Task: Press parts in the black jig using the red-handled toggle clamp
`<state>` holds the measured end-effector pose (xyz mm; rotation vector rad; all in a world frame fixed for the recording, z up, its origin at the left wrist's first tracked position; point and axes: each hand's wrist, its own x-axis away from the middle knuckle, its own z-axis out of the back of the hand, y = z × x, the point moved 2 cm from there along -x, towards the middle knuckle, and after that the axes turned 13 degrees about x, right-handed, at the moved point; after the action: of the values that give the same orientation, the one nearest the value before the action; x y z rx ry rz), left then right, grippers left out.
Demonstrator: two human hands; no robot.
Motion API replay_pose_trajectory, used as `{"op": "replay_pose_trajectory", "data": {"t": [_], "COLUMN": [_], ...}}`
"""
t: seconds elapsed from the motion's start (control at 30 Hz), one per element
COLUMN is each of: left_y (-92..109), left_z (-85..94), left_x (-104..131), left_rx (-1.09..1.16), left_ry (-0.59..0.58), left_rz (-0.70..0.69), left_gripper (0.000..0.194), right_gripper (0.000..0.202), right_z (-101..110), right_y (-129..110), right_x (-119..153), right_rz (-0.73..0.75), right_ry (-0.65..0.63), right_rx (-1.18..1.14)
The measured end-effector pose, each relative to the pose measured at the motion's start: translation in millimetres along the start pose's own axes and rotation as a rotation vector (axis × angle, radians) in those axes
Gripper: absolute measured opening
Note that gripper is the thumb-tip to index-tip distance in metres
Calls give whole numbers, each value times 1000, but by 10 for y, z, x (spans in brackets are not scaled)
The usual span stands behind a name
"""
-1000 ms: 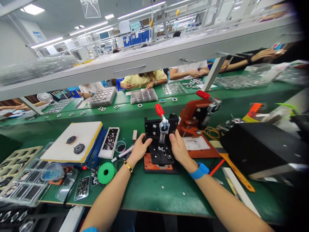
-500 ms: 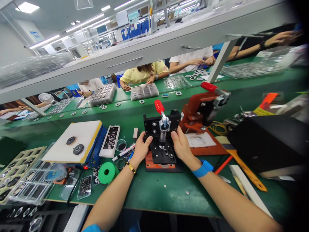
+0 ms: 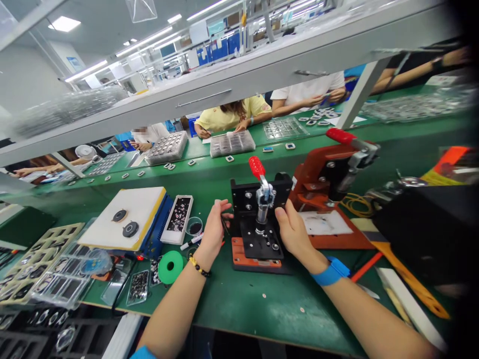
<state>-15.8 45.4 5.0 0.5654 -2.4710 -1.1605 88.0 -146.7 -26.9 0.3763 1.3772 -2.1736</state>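
A black toggle-clamp press (image 3: 249,234) with a red handle grip stands upright on the green bench in front of me, on an orange-and-black base. My right hand (image 3: 294,232) is wrapped around the right side of this press, thumb toward me. My left hand (image 3: 213,229) is off the press, just beside its left edge, fingers stretched out and apart. A thin dark stick-like piece shows by those fingers; whether it is touched I cannot tell. A marker pen (image 3: 191,241) lies left of the hand, partly covered by it.
An orange toggle press (image 3: 312,174) stands at right, near a brush (image 3: 407,279) and a black box (image 3: 426,224). Leftward are a white-topped blue box (image 3: 145,199), a white parts tray (image 3: 171,234) and a green spool (image 3: 164,269). Co-workers sit across the raised green ledge.
My left hand has let go of the press and moved slightly left, its fingers opening out. My right hand stays on the press. The whole view has shifted, with things appearing further right.
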Motion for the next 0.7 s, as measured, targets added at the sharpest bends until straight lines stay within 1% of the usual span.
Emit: {"op": "replay_pose_trajectory", "data": {"t": [0.1,0.13,0.2,0.27,0.4,0.5,0.6,0.63,0.7], "left_y": [60,64,54,31,7,22,46,52,57], "left_z": [-1,2,14,34,57,49,24,15,6], "left_x": [-38,-48,-61,-69,-73,-59,-38,-31,-17], "left_rx": [157,185,170,119,116,144,159,153,111], "left_ry": [-28,-41,-45,-2,74,115,107,96,88], "left_rz": [33,31,-5,-62,-145,-151,-148,-145,-141], "left_gripper": [41,38,44,50,49,43,37,37,43], "right_gripper": [69,69,70,68,62,61,61,62,62], "right_z": [-7,-7,-2,4,8,6,7,7,7], "right_y": [25,26,20,11,24,43,48,49,55], "right_x": [3,3,1,-2,0,4,5,5,6], "right_rz": [-17,-21,-16,2,24,16,13,14,14], "right_ry": [16,18,11,4,4,8,9,9,9], "right_rx": [32,37,40,38,46,54,52,52,61]}}
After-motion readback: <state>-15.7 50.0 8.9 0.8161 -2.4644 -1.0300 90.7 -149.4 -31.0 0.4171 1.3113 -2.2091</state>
